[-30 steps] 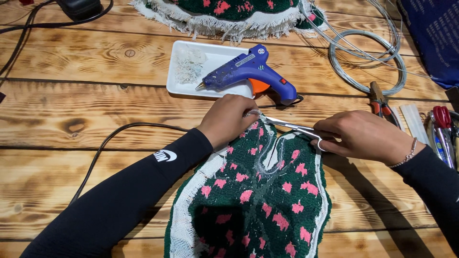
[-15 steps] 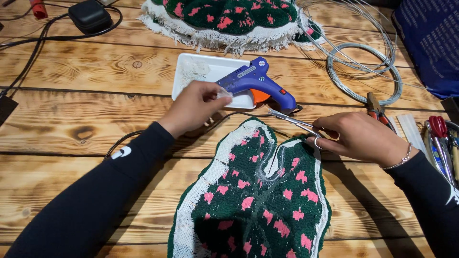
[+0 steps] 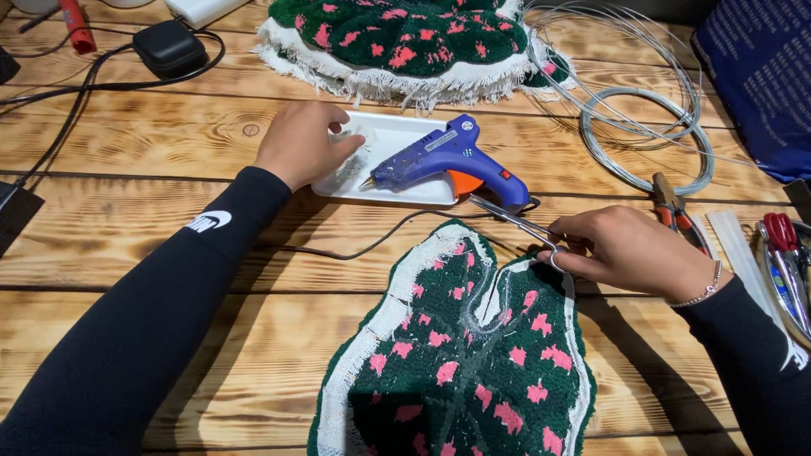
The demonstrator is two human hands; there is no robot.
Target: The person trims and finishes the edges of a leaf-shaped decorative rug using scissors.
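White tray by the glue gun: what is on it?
On the white tray lies the blue glue gun, with pale fabric scraps beneath the left hand, which covers the tray's left end.

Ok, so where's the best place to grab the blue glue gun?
Probably the handle of the glue gun, coming from the right. It slopes down toward the table edge of the white tray, while the metal nozzle points left over the tray, so avoid that end.
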